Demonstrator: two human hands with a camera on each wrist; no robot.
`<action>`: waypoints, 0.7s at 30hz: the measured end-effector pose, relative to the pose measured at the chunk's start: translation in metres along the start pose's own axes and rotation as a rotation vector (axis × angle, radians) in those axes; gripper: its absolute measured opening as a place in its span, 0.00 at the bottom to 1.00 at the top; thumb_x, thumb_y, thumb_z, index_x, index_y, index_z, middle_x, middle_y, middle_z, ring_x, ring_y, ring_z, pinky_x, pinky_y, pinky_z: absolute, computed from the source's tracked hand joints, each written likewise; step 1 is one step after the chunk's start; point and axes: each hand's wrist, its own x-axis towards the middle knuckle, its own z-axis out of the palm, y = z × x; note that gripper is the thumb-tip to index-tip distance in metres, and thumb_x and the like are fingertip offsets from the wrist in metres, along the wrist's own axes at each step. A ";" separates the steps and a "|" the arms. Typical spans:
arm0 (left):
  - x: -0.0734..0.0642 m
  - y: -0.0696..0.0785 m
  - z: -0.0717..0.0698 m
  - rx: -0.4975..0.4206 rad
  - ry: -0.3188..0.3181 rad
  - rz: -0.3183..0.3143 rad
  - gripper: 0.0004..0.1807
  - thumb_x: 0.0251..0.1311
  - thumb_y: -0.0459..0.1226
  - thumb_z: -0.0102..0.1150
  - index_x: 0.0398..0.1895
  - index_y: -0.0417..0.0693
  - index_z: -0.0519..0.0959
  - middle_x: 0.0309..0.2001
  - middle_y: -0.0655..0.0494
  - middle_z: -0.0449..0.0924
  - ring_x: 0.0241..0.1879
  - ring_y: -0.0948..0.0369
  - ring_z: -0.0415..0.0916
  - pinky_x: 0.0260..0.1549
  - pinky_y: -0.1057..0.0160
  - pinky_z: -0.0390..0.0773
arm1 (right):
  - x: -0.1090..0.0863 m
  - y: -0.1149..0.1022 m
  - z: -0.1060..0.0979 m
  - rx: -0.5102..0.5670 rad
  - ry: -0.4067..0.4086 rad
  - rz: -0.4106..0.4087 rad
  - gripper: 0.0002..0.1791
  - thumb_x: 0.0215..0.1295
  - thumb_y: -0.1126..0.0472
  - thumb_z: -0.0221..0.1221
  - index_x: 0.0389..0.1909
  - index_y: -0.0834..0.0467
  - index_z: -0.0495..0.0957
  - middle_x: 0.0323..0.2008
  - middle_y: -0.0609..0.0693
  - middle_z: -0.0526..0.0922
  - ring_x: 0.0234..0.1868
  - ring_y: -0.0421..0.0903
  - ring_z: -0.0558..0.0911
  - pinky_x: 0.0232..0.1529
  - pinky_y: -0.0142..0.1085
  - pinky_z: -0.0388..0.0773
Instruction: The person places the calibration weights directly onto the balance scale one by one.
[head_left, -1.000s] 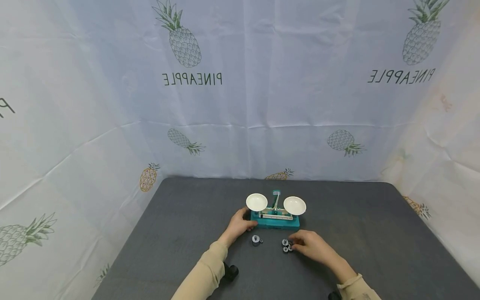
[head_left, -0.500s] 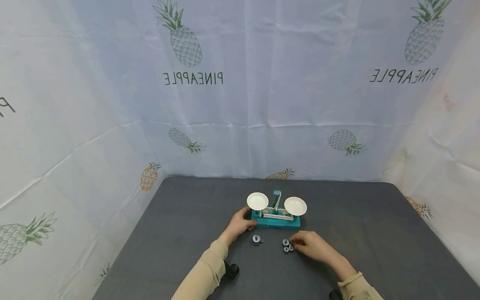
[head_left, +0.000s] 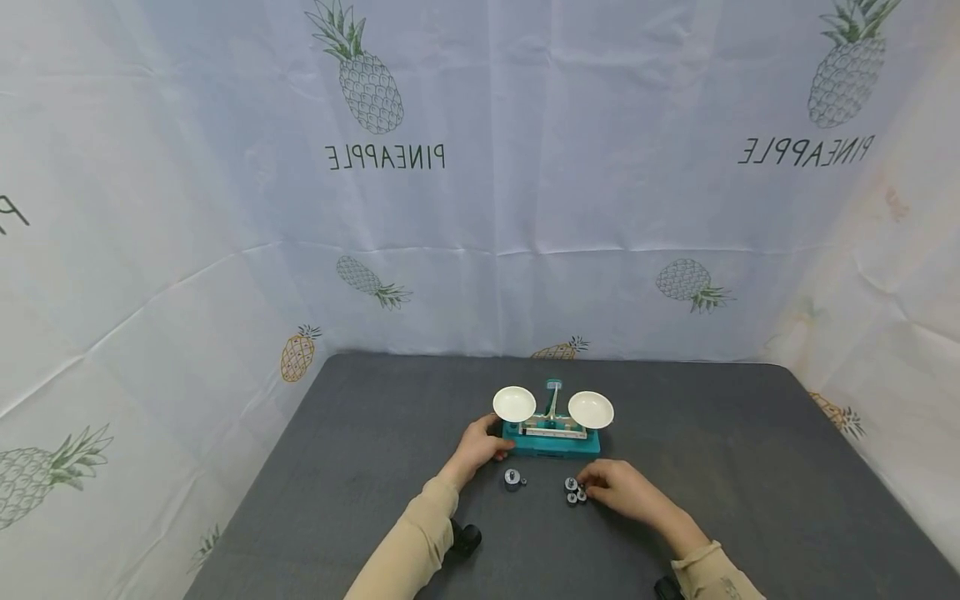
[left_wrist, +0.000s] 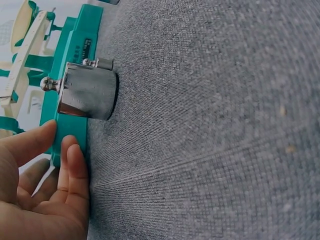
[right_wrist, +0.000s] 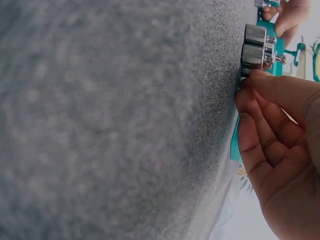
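Note:
A teal balance scale (head_left: 555,446) with two white pans stands on the dark cloth. My left hand (head_left: 474,448) grips the left end of its base, the thumb against the front edge in the left wrist view. In front of the scale a large metal weight (left_wrist: 90,91) stands upright beside a tiny weight (left_wrist: 104,63). To their right, several smaller metal weights (right_wrist: 254,55) stand close together. My right hand (head_left: 621,490) is at this cluster's right side, thumb and forefinger pinching a small weight there, mostly hidden by the fingertips.
Dark grey cloth covers the table (head_left: 375,467). Behind it hangs a white pineapple-print curtain (head_left: 495,183). The scale's left pan (head_left: 514,404) and right pan (head_left: 591,410) stick out above the base, close to the left hand.
Both hands stay where they were, with only a very slight shift of the right fingers. The scale and the weights keep their places.

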 end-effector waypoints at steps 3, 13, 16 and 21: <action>0.000 0.000 0.000 -0.008 0.002 -0.005 0.34 0.48 0.29 0.64 0.62 0.32 0.66 0.41 0.40 0.77 0.21 0.63 0.74 0.23 0.65 0.78 | 0.001 0.000 0.001 0.009 -0.004 0.005 0.07 0.57 0.67 0.60 0.36 0.59 0.82 0.29 0.44 0.82 0.29 0.31 0.75 0.27 0.28 0.74; -0.002 0.007 0.001 -0.005 0.008 -0.024 0.32 0.47 0.27 0.63 0.59 0.32 0.67 0.41 0.39 0.77 0.21 0.63 0.74 0.24 0.64 0.79 | 0.000 0.001 0.000 0.008 -0.008 0.009 0.06 0.57 0.67 0.60 0.35 0.58 0.82 0.29 0.44 0.81 0.28 0.31 0.75 0.27 0.28 0.74; -0.002 0.009 0.002 0.002 0.009 -0.037 0.32 0.47 0.27 0.63 0.59 0.32 0.67 0.44 0.38 0.76 0.21 0.63 0.74 0.24 0.64 0.79 | 0.000 0.000 0.000 0.007 -0.005 0.017 0.05 0.57 0.67 0.60 0.34 0.57 0.81 0.28 0.44 0.81 0.28 0.30 0.74 0.27 0.28 0.73; -0.003 0.009 0.002 0.001 0.016 -0.044 0.32 0.47 0.26 0.63 0.59 0.31 0.67 0.46 0.37 0.76 0.21 0.63 0.74 0.24 0.64 0.80 | -0.001 -0.002 -0.001 0.006 -0.010 0.031 0.04 0.57 0.66 0.60 0.33 0.57 0.80 0.28 0.43 0.80 0.28 0.30 0.73 0.27 0.28 0.72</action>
